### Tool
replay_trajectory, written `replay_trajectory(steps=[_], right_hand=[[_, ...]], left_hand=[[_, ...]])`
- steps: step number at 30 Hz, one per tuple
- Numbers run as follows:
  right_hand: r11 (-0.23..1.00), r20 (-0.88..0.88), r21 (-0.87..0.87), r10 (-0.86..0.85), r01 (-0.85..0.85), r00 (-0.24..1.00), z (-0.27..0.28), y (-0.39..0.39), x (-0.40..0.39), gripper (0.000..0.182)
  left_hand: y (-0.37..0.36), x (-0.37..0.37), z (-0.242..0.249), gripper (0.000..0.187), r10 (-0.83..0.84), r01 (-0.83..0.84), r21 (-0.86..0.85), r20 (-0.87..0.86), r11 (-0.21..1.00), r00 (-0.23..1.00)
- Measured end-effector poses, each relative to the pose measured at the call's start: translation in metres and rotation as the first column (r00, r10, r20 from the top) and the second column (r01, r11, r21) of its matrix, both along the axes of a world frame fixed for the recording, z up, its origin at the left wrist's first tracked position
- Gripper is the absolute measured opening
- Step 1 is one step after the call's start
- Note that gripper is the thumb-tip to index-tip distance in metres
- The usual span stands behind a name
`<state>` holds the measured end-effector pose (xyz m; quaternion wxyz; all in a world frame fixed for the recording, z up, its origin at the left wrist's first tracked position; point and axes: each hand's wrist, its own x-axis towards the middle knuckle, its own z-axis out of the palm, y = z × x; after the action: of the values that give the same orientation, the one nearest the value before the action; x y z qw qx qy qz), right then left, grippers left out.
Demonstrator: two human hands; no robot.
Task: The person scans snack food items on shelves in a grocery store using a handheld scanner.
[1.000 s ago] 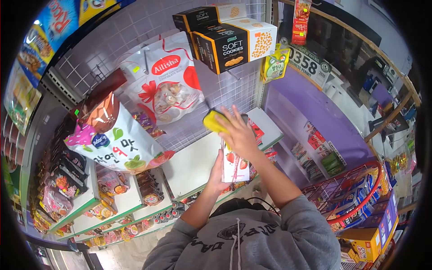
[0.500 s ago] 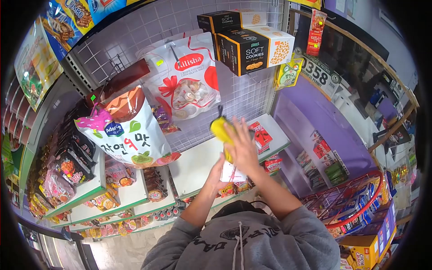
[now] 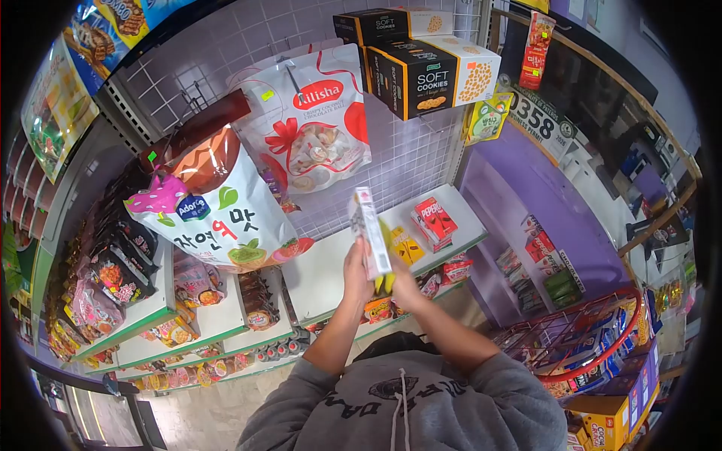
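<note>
A slim white snack box (image 3: 368,229) stands on edge in front of me, its narrow side facing up. My left hand (image 3: 356,269) is closed around its left side near the lower end. Against the box's right side is a yellow item (image 3: 386,284), perhaps a cloth or duster, mostly hidden by the box. My right hand (image 3: 407,292) is closed on this yellow item, its fingers partly out of sight. Just beyond, on the white shelf (image 3: 331,259), lie yellow boxes (image 3: 406,245) and red Pepero boxes (image 3: 435,222).
Large snack bags, one marked Adorge (image 3: 226,207) and one Lilisha (image 3: 312,120), hang at the left and centre. Soft Cookies boxes (image 3: 432,79) jut out above. Noodle packs (image 3: 124,270) fill the left shelves. A red wire basket (image 3: 635,308) stands at right.
The box has been raised and turned to show its narrow side. My right hand has moved down from its spread position over the yellow item. Yellow boxes on the shelf have come into view.
</note>
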<state>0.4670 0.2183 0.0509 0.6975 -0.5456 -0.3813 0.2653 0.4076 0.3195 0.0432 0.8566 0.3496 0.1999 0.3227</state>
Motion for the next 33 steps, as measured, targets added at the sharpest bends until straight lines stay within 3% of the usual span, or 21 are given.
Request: replay_trajectory(steps=[1, 2, 3, 6, 9, 10, 12, 14, 15, 17, 21, 22, 24, 27, 29, 30, 33], right_hand=[[0.982, 0.252, -0.177, -0.024, 0.070, 0.967, -0.022, 0.000, -0.004, 0.042], [0.991, -0.066, -0.137, -0.004, -0.005, 0.998, -0.040, -0.002, -0.006, 0.043], [0.995, -0.376, -0.074, 0.033, -0.065, 0.926, -0.029, -0.007, -0.012, 0.043], [0.989, -0.782, 0.016, -0.080, 0.149, 0.618, 0.002, 0.000, 0.014, 0.038], [0.991, -0.691, -0.068, -0.128, 0.112, 0.711, 0.019, -0.001, 0.061, 0.046], [0.994, -0.731, -0.066, -0.105, 0.083, 0.675, 0.000, 0.001, 0.066, 0.045], [0.998, -0.796, -0.049, -0.054, 0.025, 0.603, -0.052, 0.011, 0.080, 0.043], [0.994, -0.906, -0.104, -0.085, -0.022, 0.415, -0.054, 0.004, 0.066, 0.041], [0.990, -0.944, -0.128, -0.105, -0.053, 0.313, -0.057, -0.001, 0.060, 0.041], [0.970, -0.937, -0.151, -0.079, -0.192, 0.339, -0.103, -0.006, 0.068, 0.040], [0.927, -0.916, -0.167, -0.020, -0.335, 0.400, -0.142, -0.041, 0.126, 0.038], [0.924, -0.926, -0.216, -0.092, -0.315, 0.366, -0.118, -0.052, 0.135, 0.033], [0.954, -0.915, -0.208, -0.112, -0.215, 0.387, -0.174, -0.068, 0.162, 0.032], [0.954, -0.856, -0.287, -0.213, -0.090, 0.471, -0.191, -0.106, 0.195, 0.029], [0.929, -0.837, -0.366, -0.307, -0.048, 0.452, -0.234, -0.135, 0.224, 0.029], [0.868, -0.742, -0.494, -0.455, 0.057, 0.493, -0.261, -0.147, 0.238, 0.029], [0.817, -0.682, -0.549, -0.561, 0.179, 0.469, -0.224, -0.184, 0.261, 0.029]], left_hand=[[0.005, 0.001, -0.002, 0.038, 0.044, -0.046, -0.041, -0.034, 0.998, 0.998], [0.010, 0.001, -0.007, 0.039, -0.003, 0.005, 0.021, -0.116, 1.000, 0.993], [0.009, 0.001, -0.012, 0.039, -0.044, 0.049, 0.033, -0.152, 0.998, 0.987], [0.007, 0.000, -0.047, 0.040, -0.222, 0.242, 0.059, -0.236, 0.968, 0.946], [-0.033, 0.010, -0.028, 0.040, -0.283, 0.278, -0.056, -0.244, 0.959, 0.928], [-0.036, 0.015, -0.025, 0.047, -0.273, 0.267, -0.058, -0.235, 0.962, 0.933], [-0.027, 0.026, -0.045, 0.047, -0.150, 0.197, 0.095, -0.364, 0.976, 0.919], [0.000, 0.035, -0.106, 0.048, 0.044, 0.132, 0.287, -0.533, 0.949, 0.845], [0.012, 0.037, -0.124, 0.048, 0.057, 0.122, 0.260, -0.589, 0.958, 0.806], [0.032, 0.042, -0.145, 0.048, 0.068, 0.113, 0.211, -0.696, 0.971, 0.715], [0.039, 0.079, -0.200, 0.044, 0.024, 0.071, 0.119, -0.651, 0.990, 0.759], [0.040, 0.089, -0.215, 0.042, 0.026, 0.034, 0.082, -0.632, 0.996, 0.774], [0.043, 0.106, -0.238, 0.032, -0.039, 0.043, -0.006, -0.582, 0.999, 0.812], [0.044, 0.130, -0.239, 0.027, -0.220, 0.133, -0.176, -0.719, 0.975, 0.659], [0.052, 0.140, -0.261, 0.029, -0.290, 0.203, -0.207, -0.685, 0.957, 0.668], [0.056, 0.146, -0.272, 0.030, -0.324, 0.236, -0.222, -0.666, 0.946, 0.672], [0.067, 0.165, -0.286, 0.030, -0.342, 0.195, -0.286, -0.680, 0.938, 0.648]])
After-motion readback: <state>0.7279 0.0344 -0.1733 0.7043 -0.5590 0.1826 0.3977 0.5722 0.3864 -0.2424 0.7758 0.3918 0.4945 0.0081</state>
